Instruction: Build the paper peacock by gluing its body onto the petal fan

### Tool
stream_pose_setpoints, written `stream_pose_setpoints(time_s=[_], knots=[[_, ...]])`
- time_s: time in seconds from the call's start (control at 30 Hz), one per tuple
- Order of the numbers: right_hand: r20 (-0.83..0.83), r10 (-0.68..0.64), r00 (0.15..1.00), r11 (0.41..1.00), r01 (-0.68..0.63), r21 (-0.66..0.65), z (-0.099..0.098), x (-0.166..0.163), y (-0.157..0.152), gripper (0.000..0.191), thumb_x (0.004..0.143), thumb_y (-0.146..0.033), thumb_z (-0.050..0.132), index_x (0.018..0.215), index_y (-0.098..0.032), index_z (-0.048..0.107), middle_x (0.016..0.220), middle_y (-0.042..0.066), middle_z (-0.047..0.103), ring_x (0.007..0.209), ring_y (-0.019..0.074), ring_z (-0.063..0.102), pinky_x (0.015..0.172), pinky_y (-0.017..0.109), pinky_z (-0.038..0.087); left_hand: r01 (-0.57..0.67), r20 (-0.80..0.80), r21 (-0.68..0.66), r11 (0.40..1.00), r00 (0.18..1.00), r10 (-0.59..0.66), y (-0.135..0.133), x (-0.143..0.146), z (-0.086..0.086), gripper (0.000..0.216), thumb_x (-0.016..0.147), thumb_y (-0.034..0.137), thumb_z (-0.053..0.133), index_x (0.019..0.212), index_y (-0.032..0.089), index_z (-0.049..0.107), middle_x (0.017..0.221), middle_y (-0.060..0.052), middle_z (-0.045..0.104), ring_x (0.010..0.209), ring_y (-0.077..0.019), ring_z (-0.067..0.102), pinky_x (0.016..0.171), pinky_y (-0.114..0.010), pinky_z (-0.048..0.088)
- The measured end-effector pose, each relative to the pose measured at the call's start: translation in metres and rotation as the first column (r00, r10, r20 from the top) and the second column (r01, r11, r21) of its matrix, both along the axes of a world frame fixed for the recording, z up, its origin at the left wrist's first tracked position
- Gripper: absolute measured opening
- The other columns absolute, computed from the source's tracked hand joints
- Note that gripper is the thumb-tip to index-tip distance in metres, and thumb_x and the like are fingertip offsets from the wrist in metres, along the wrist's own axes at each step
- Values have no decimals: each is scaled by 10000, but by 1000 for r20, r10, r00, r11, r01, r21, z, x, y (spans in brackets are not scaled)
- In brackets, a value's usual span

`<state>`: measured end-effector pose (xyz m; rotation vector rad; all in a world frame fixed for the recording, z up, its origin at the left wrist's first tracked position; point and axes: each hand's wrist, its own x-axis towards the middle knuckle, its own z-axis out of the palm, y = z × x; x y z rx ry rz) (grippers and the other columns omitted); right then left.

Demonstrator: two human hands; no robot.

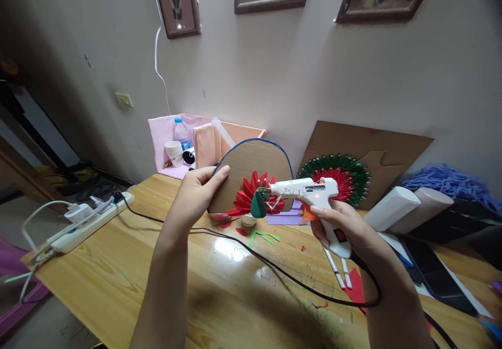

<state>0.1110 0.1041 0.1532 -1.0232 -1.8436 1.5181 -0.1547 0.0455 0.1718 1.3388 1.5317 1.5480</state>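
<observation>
Two things fill your grip — your left hand (198,186) clamps the cardboard (254,158) by its left edge, your right hand (347,226) wraps the glue gun (308,188), its tip by the green piece (258,204) and red flower (243,196) before the cardboard's lower half.

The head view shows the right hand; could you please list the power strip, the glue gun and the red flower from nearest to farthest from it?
1. Glue gun: gripped in the right hand.
2. Red flower: left of that hand, by the nozzle, in front of the cardboard.
3. Power strip: far left, at the table's edge.
</observation>
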Motion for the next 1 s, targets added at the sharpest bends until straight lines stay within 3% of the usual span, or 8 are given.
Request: stream_pose_setpoints(time_s=[0.27, 0.73, 1.0], knots=[[36, 29, 999, 999, -30, 12, 0, -1, 0, 493, 796, -501, 526, 437, -165, 489, 368, 24, 495, 352, 85, 398, 388, 233, 268, -5, 11, -2, 1000, 1000, 5, -1, -3, 1, 384, 734, 516, 616, 681, 136, 635, 659, -9, 596, 601, -118, 477, 523, -197, 372], [-5, -62, 998, 998, 62, 29, 3, 0, -2, 456, 782, -511, 535, 468, -184, 483, 376, 14, 476, 350, 96, 385, 369, 242, 271, -11, -50, -2, 1000, 999, 10, 0, 0, -1, 397, 741, 525, 600, 651, 138, 614, 607, 11, 557, 557, -105, 449, 487, -189, 339], [39, -144, 989, 977, 136, 166, 13, -5, -19, 401, 796, -516, 540, 566, -189, 499, 435, 11, 524, 404, 106, 425, 397, 245, 294, 18, -72, -4, 1000, 997, -18, -1, 3, 1, 387, 758, 501, 586, 616, 142, 584, 602, 10, 528, 553, -102, 417, 471, -184, 315]])
